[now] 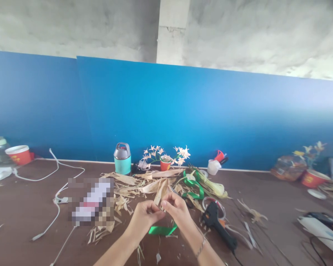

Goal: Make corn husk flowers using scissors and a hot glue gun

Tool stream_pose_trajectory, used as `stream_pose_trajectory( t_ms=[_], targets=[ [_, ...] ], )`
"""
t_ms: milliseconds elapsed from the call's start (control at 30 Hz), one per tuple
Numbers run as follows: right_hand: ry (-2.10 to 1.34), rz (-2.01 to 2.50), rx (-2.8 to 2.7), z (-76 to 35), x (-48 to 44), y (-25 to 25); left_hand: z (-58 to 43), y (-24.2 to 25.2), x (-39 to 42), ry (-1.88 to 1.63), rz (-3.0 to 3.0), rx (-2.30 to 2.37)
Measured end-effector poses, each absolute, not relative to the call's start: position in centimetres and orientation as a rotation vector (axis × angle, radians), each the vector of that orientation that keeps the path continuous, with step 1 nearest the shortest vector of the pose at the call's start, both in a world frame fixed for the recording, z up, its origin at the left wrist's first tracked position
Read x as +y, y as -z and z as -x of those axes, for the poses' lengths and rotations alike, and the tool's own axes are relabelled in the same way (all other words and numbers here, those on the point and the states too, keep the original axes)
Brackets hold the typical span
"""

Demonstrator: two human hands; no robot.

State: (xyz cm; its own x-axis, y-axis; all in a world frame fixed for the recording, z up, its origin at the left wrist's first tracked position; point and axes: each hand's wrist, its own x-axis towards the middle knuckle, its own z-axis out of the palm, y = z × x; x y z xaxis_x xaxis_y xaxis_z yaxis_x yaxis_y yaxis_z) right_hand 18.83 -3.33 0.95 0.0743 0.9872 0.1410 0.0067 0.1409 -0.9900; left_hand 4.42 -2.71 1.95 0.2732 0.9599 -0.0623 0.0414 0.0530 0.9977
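Both hands meet over the near middle of the table, fingertips close together. My left hand (143, 217) is closed in a pinch, thumb against the forefinger. My right hand (179, 211) is closed too, its thumb and forefinger pinching beside the left thumb. A pale tan piece of dried corn husk (161, 190) rises from between the fingertips; its lower end is hidden by them. Below the hands lies a green ribbon (161, 231). Dried husk scraps (123, 203) spread behind and to the left. A black hot glue gun (219, 226) lies right of my right hand.
A turquoise flask (123, 162) and a red cup (165, 164) with husk flowers (181, 154) stand by the blue partition (183, 111). A white cup (213, 167) holds tools. White cables (57, 188) cross the left side. A red bowl (315, 180) stands far right.
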Motion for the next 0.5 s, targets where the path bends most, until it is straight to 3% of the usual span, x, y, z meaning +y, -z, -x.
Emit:
stream_pose_trajectory(
  t_ms=[167, 500],
  targets=[
    [-1.487, 0.934, -1.175, -19.6, -4.1, -2.3, -4.1, -1.9, -2.6, -0.900, -1.160, 0.921],
    [-1.230, 1.050, -1.161, -18.4, -3.4, -1.2, -4.3, -1.7, -2.8, -0.792, -1.102, 0.922]
  ],
)
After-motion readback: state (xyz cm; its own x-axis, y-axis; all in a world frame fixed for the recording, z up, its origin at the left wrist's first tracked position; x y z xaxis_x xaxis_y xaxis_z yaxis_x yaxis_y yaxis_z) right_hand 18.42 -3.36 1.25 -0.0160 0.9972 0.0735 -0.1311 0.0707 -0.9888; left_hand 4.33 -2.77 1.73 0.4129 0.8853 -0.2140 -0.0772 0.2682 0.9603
